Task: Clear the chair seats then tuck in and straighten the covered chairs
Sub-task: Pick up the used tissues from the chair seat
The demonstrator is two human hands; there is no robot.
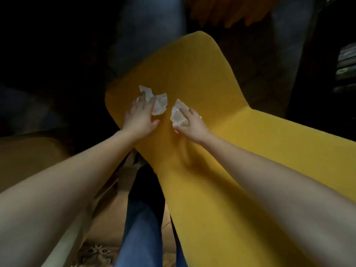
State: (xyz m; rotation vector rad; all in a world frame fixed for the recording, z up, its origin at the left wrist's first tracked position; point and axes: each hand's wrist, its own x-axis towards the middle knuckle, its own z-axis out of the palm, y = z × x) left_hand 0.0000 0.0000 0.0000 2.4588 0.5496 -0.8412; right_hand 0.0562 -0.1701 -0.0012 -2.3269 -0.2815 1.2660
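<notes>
Head view: yellow covered chair seat (192, 70) carries two crumpled white tissues near its left edge. Left hand (139, 117) lies flat, fingers spread over the left tissue (159, 105). Right hand (190, 124) pinches the right tissue (178, 115) between thumb and fingers.

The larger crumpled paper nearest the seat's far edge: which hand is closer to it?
Left. The left hand lies on the larger crumpled paper, fingers over it. The right hand is off to its right, on the smaller crumpled paper.
</notes>
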